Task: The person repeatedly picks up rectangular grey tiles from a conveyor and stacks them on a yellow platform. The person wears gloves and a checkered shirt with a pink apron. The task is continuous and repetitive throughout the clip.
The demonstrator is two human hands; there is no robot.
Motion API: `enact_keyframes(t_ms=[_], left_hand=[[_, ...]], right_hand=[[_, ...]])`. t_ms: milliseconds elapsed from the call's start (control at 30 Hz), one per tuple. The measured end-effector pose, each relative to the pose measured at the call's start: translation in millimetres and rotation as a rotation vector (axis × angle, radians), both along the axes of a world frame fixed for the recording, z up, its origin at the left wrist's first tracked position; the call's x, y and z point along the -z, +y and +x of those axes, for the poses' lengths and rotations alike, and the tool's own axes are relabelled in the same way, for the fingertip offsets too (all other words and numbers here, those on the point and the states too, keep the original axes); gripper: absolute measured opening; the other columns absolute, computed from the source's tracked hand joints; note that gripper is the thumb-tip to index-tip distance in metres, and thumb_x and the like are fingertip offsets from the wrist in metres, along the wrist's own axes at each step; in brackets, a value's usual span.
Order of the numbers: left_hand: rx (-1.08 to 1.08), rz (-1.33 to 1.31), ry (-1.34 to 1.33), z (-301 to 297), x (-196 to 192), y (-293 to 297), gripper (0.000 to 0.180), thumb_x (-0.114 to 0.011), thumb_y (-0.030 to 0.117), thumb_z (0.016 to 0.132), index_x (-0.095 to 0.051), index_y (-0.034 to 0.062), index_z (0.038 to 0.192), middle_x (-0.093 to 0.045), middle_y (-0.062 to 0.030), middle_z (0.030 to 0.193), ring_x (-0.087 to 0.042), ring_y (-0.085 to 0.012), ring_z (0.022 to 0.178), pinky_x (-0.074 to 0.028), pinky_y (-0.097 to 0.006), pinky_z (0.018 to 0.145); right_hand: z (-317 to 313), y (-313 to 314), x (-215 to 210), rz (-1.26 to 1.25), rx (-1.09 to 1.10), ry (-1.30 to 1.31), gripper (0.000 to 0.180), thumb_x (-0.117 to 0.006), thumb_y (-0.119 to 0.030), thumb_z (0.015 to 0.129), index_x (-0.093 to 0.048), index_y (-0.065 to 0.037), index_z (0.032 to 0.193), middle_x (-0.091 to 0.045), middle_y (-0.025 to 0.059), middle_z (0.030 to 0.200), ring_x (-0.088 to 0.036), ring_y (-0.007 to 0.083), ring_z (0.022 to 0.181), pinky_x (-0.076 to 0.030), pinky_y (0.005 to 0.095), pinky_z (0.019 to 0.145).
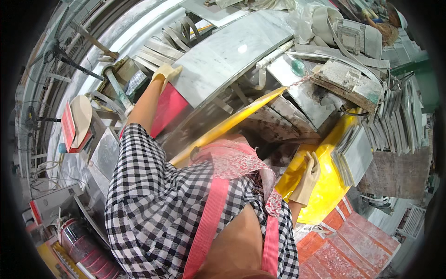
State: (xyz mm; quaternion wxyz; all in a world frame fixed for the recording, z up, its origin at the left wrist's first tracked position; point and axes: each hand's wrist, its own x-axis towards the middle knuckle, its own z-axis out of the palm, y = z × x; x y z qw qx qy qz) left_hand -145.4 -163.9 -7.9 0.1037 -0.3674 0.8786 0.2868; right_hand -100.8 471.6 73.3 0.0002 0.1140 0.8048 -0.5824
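Left hand [166,73]: gloved, grip laid flat on the edge of 1 grey slab [227,51].
Right hand [308,179]: gloved, grip open, pressed on the yellow frame [325,186].

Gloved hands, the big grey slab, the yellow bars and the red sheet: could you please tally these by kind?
Gloved hands: 2, the left hand on the grey slab's edge, the right hand on a yellow bar
Grey slab: 1
Yellow bars: 2, with a second
Red sheet: 1
Total: 6
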Motion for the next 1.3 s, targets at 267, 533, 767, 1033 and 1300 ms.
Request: enact_keyframes(t_ms=[267, 533, 767, 1033, 1300], left_hand=[[0.068, -0.101, -0.002, 2.2, -57.0, -3.9, 0.065, -0.067, 0.059, 0.077, -0.076, -0.0018, 0.098, -0.074, -0.0224, 0.091, -0.073, -0.0336, 0.086, -0.056, -0.042, 0.076], [0.426, 0.169, 0.056, -13.6, -163.3, 41.2, 0.047, -0.076, 0.043, 0.084, -0.074, -0.0033, 0.092, -0.071, -0.0070, 0.077, -0.066, -0.0160, 0.067, -0.052, -0.034, 0.060], [0.346, 0.044, 0.129, -3.3, -152.9, 69.6, 0.045, -0.071, 0.038, 0.087, -0.073, -0.0053, 0.101, -0.071, -0.0138, 0.080, -0.066, -0.0203, 0.076, -0.052, -0.041, 0.070], [0.080, 0.759, 0.760, -6.9, -241.3, 110.5, 0.033, -0.066, 0.023, 0.099, -0.067, -0.0036, 0.118, -0.072, -0.0077, 0.102, -0.069, -0.0135, 0.084, -0.054, -0.024, 0.073], [0.224, 1.032, 0.630, -97.3, -226.1, 352.8, 0.042, -0.068, 0.031, 0.096, -0.068, -0.0002, 0.124, -0.069, -0.0066, 0.119, -0.065, -0.0157, 0.105, -0.052, -0.034, 0.094]], right_hand=[[1.1, 2.8, 23.8, 0.010, -0.018, -0.093, 0.039, -0.049, -0.023, 0.108, -0.058, 0.003, 0.135, -0.071, 0.0162, 0.120, -0.065, 0.0237, 0.116, -0.046, 0.0323, 0.105], [-14.1, -17.1, 9.4, -0.077, -0.022, -0.088, 0.037, -0.050, -0.022, 0.107, -0.060, 0.004, 0.131, -0.073, 0.0152, 0.117, -0.068, 0.0217, 0.110, -0.050, 0.0315, 0.098], [-42.4, -32.1, 11.1, -0.060, -0.170, -0.111, 0.036, -0.051, -0.023, 0.107, -0.064, 0.001, 0.129, -0.076, 0.0127, 0.111, -0.071, 0.0184, 0.103, -0.053, 0.0257, 0.086], [-54.7, -8.8, -5.5, 0.032, -0.108, 0.193, 0.032, -0.050, -0.019, 0.107, -0.065, -0.001, 0.130, -0.076, 0.0112, 0.111, -0.070, 0.0160, 0.101, -0.051, 0.0247, 0.090], [-20.0, 59.7, -70.8, -0.198, 0.596, 0.261, 0.041, -0.045, -0.029, 0.109, -0.060, -0.002, 0.136, -0.074, 0.0079, 0.111, -0.065, 0.0110, 0.104, -0.050, 0.0246, 0.081]])
